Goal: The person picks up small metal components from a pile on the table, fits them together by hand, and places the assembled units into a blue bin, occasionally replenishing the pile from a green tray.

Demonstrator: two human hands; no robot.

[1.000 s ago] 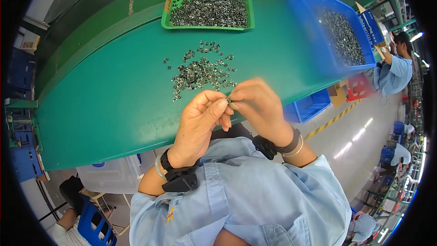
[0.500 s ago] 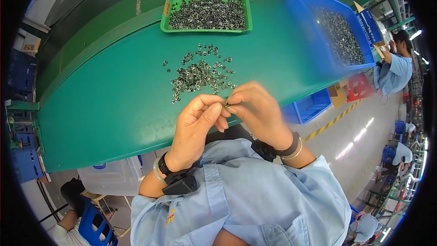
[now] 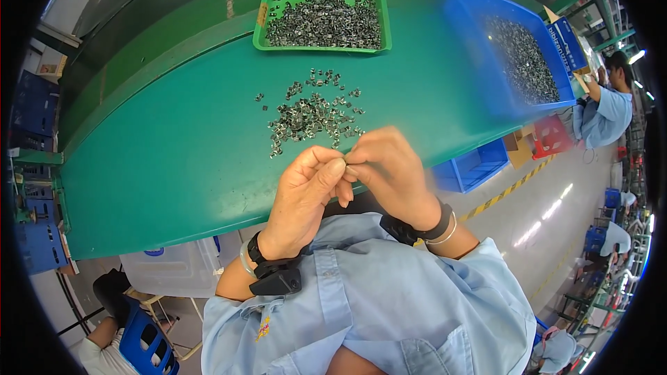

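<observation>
My left hand (image 3: 306,194) and my right hand (image 3: 392,173) meet fingertip to fingertip over the table's near edge. Both are closed in a pinch around one small black-and-silver part (image 3: 347,160), which the fingers almost wholly cover. Just beyond them, a loose pile of similar small parts (image 3: 306,119) is spread on the green table (image 3: 174,146), with a few strays at its far and left sides.
Behind the pile stands a green tray (image 3: 326,49) full of such parts. A blue bin (image 3: 479,62) of parts sits at the right end. Below the table edge are a blue crate (image 3: 479,167) and a red stool (image 3: 551,137). A co-worker (image 3: 606,114) sits far right.
The table and its contents have shifted slightly rightward in view. My fingers have closed further over the small part, which showed more before.
</observation>
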